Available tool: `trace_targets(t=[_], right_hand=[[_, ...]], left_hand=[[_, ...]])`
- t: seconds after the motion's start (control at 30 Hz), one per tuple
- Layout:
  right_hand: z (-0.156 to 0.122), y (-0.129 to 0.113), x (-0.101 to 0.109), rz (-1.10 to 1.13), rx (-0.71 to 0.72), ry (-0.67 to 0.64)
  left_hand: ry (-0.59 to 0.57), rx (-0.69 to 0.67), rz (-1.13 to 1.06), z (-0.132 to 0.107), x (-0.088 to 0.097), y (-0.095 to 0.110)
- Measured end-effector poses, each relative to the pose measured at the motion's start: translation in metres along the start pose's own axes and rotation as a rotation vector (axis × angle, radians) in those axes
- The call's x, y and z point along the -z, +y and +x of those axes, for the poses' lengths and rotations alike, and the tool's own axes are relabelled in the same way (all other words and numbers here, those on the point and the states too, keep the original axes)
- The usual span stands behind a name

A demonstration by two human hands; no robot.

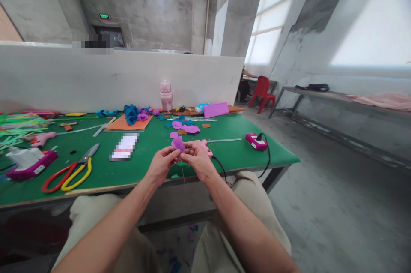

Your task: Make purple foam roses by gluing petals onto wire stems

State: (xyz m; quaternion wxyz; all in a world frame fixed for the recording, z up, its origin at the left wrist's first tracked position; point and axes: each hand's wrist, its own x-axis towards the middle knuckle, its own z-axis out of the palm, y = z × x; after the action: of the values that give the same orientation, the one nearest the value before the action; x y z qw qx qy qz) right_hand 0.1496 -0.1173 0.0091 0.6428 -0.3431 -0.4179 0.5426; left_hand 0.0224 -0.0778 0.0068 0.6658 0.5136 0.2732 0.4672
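Note:
Between my two hands, just over the table's front edge, is a purple paper flower (178,144) with a thin stem hanging below it. My left hand (163,162) pinches it from the left, fingers closed. From the other side my right hand (199,159) grips its base, thumb close to the left thumb. Behind the right hand lies a pink glue gun (205,148) with a clear glue stick (224,140) pointing right. Purple petal pieces (190,129) are scattered on the green table (154,144) beyond the flower.
Red-and-yellow-handled scissors (75,172), a phone (125,146) and a magenta power socket (35,166) lie to the left. Finished-looking blue flowers (131,114) rest on orange paper (123,125). A pink bottle (166,97) stands against the white partition (128,76). Another socket (256,141) with a black cord is right.

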Motion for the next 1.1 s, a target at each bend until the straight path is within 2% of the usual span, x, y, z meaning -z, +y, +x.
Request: trace_targets(t=[0.23,0.33,0.4,0.47,0.57,0.67,0.87,1.1], right_hand=[[-0.002,-0.001,0.002,-0.056,0.008,-0.011],[0.001,-0.003,0.011,-0.153,0.029,0.051],[0.007,-0.009,0.027,-0.405,0.088,0.161],[0.014,-0.018,0.048,-0.857,0.176,0.317],[0.025,-0.029,0.080,-1.055,0.160,0.425],[0.032,-0.028,0.095,-1.182,0.064,0.406],[0.036,-0.009,0.093,-1.270,-0.088,0.329],[0.039,-0.007,0.100,-1.037,-0.067,0.315]], left_hand=[[0.033,-0.007,-0.009,0.001,0.000,0.002],[0.058,-0.003,-0.022,0.002,0.000,0.002],[0.074,-0.004,-0.037,0.003,0.001,0.003],[0.085,0.003,-0.053,0.003,0.001,0.003],[0.097,0.028,-0.072,0.004,0.002,0.004],[0.096,0.046,-0.080,0.004,0.002,0.004],[0.108,0.061,-0.087,0.004,0.002,0.007],[0.129,0.051,-0.094,0.007,0.008,0.012]])
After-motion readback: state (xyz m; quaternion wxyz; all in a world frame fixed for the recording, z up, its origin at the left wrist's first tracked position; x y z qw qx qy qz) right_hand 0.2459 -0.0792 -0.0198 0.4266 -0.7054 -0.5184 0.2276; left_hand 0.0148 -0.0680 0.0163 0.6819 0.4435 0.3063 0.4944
